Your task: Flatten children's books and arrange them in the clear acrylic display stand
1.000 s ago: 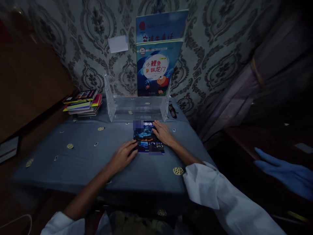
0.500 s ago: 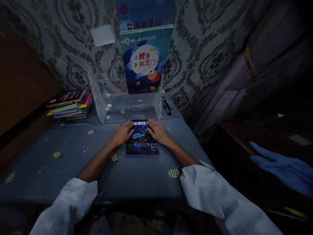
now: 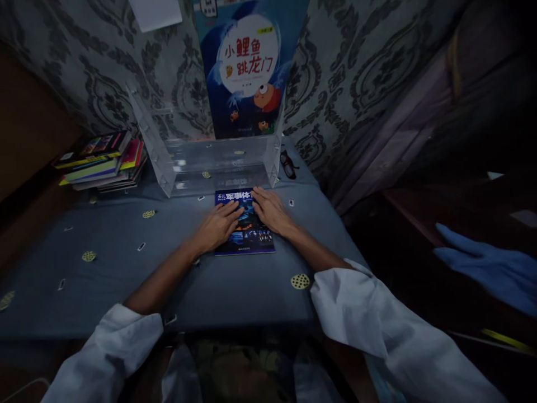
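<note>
A dark blue book with white Chinese characters along its top lies flat on the cloth-covered table. My left hand rests palm down over the book's left side, its fingers stretched across the cover. On the right edge lies my right hand, also flat with fingers extended. Both hands touch the cover and partly hide it. Just beyond the book stands a clear acrylic rack. A large blue picture book with an orange fish is propped upright at its back.
A stack of books sits at the table's back left. Dark-framed glasses lie right of the rack. The patterned grey tablecloth ends at the front edge. A blue glove shows at the far right.
My left hand has slid lower and further onto the cover, uncovering the book's upper left corner. My right hand stays on the right edge. The camera view has tilted down.
</note>
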`<state>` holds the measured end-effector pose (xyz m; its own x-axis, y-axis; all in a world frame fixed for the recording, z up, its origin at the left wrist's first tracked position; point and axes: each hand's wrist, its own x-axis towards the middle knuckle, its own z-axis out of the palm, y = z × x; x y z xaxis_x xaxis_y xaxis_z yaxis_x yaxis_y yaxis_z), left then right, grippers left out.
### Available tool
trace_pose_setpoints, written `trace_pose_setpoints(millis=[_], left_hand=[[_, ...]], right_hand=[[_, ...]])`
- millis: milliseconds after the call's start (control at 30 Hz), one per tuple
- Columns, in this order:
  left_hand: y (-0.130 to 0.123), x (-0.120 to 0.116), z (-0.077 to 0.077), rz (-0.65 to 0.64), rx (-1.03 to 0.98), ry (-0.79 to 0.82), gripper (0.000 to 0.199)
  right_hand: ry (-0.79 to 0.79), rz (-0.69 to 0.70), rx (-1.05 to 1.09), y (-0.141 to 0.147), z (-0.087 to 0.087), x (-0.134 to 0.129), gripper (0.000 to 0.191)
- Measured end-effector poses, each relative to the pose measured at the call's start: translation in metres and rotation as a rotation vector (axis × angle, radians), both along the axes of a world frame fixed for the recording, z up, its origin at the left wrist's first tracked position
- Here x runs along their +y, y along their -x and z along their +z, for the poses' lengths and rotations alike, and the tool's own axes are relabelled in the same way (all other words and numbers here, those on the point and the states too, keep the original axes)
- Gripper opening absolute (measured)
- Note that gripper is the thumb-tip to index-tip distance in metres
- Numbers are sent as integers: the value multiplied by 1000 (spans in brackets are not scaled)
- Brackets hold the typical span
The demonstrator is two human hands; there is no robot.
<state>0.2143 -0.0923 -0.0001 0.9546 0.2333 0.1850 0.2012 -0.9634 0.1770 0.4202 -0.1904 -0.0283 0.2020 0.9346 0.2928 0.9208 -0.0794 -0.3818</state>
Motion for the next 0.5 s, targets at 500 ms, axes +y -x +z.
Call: trace_pose_setpoints(millis=[500], left_hand=[[21, -37, 1, -172, 23, 91, 56]], right_hand=[[54, -18, -2, 7, 3, -3, 50]])
